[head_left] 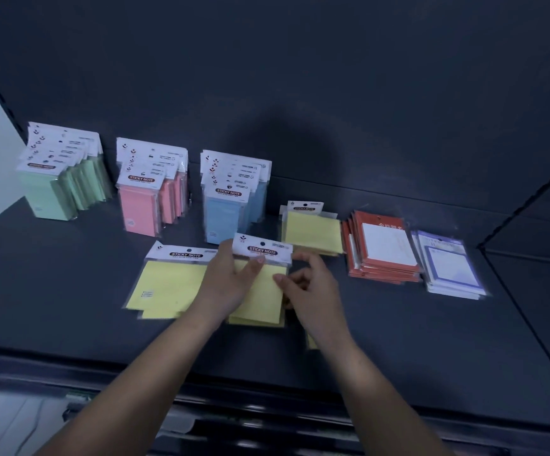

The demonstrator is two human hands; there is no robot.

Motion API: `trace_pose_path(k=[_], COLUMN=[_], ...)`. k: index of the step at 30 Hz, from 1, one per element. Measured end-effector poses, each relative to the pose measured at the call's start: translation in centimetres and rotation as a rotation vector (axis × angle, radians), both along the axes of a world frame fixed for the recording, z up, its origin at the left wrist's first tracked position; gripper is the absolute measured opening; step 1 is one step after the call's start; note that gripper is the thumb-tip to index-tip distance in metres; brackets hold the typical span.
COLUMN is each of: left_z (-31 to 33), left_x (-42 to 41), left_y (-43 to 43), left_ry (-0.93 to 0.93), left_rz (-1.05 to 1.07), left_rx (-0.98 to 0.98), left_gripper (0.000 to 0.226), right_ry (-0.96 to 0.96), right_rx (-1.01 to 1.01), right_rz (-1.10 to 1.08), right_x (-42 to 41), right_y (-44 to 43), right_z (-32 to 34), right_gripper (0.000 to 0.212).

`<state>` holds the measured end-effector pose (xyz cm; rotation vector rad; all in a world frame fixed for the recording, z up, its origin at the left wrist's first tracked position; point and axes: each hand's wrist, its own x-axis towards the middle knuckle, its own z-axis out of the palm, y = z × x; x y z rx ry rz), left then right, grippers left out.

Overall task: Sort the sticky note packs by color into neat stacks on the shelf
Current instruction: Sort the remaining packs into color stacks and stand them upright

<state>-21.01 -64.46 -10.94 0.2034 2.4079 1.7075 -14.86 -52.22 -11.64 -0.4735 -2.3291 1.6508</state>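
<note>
Both my hands hold a small stack of yellow sticky note packs (260,301) at the front middle of the dark shelf (70,291). My left hand (231,278) grips its left edge, thumb on top. My right hand (306,284) pinches its right edge. More yellow packs (165,284) lie flat to the left, and another yellow pile (313,230) lies behind to the right. At the back stand green packs (56,182), pink packs (145,199) and blue packs (227,209) in upright rows.
A stack of red-bordered note packs (382,251) and a stack of purple-bordered ones (451,268) lie flat on the right. A dark back panel rises behind the rows. The shelf's front lip runs below my forearms.
</note>
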Motion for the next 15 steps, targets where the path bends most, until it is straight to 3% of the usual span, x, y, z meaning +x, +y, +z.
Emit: trace_pose_path(k=[3, 6, 12, 15], left_z=[-0.8, -0.9, -0.3, 0.3], left_x=[0.3, 1.2, 1.9, 1.9], left_y=[-0.5, -0.6, 0.2, 1.5], left_ry=[0.061, 0.103, 0.043, 0.104], left_rz=[-0.083, -0.119, -0.197, -0.217], left_rx=[-0.374, -0.472, -0.483, -0.459], left_gripper=[0.064, 0.072, 0.074, 0.075], right_ry=[-0.038, -0.056, -0.006, 0.034], right_rx=[0.293, 0.509, 0.525, 0.457], right_rz=[0.01, 0.047, 0.042, -0.083], right_x=[-0.4, -0.8, -0.7, -0.9], right_y=[-0.4, -0.8, 0.0, 1.6], right_z=[-0.4, -0.4, -0.4, -0.2], right_gripper=[0.035, 0.036, 0.023, 0.033])
